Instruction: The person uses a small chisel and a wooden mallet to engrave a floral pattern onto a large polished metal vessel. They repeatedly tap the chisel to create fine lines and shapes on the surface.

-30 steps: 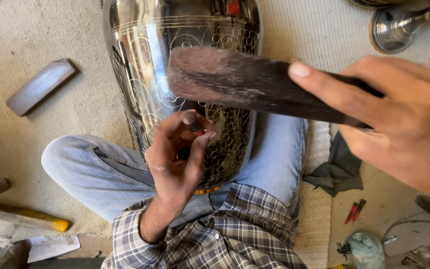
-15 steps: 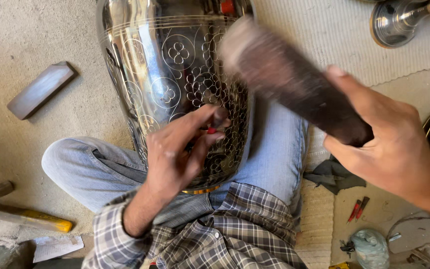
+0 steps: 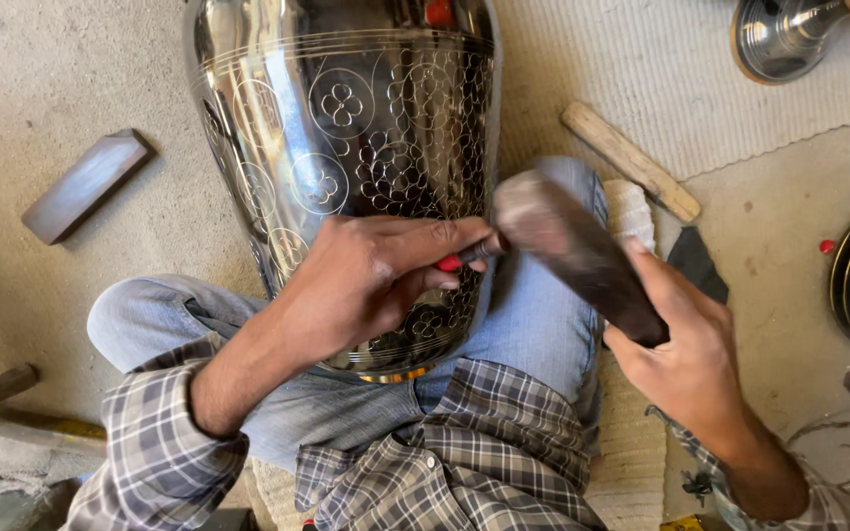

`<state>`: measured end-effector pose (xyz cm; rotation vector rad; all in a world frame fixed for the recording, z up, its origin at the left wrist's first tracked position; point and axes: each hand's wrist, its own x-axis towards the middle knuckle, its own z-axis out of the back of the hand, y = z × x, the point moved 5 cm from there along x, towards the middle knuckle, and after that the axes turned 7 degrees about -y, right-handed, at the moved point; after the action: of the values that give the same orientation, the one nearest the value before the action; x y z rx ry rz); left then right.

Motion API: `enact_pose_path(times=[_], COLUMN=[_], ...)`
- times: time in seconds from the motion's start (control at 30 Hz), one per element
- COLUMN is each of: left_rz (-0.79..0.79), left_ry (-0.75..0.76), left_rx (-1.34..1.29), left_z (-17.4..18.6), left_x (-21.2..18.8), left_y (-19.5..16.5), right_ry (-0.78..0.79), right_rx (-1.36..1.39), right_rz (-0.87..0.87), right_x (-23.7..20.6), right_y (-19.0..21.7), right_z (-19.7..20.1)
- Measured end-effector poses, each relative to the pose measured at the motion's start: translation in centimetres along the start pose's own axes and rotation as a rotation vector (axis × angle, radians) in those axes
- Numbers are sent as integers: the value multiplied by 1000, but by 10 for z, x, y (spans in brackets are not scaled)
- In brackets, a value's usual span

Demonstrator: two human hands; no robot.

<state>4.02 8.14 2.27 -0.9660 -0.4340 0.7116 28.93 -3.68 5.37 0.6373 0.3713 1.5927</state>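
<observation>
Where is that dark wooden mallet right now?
In the head view, the dark wooden mallet is right of centre, gripped by the right hand, its head meeting the small chisel that the left hand presses against the engraved metal vessel.

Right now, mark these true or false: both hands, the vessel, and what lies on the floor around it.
1. The left hand pinches a small red-marked tool against the shiny engraved vessel. True.
2. The right hand is empty. False: it grips a dark wooden mallet.
3. The vessel's surface is plain. False: flowers and circles are engraved on it.
4. A pale wooden stick lies on the floor to the right of the vessel. True.
5. The mallet's head is near the tool's end. True.
</observation>
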Motion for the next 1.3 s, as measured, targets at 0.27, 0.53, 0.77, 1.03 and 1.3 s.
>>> enact_pose_path(times=[0.27,0.53,0.77,1.03,1.3], left_rz=[-258,-132,-35,-212,-226], left_ry=[40,-197,-227,-217,84], left_rx=[-116,-287,-119,-132,-207], left_z=[4,16,1,-4,-13], left_x=[8,-21,-38,-34,-16], left_y=[-6,-15,-3,2,6], right_ry=[-75,-392,-335,-460,-209], right_rx=[150,430,480,545,111], right_rz=[-107,-232,-426,-192,-104], right_x=[-30,-83,-108,-88,-67], right_y=[-15,-28,-45,1,11], right_z=[-18,-44,-65,-6,-18])
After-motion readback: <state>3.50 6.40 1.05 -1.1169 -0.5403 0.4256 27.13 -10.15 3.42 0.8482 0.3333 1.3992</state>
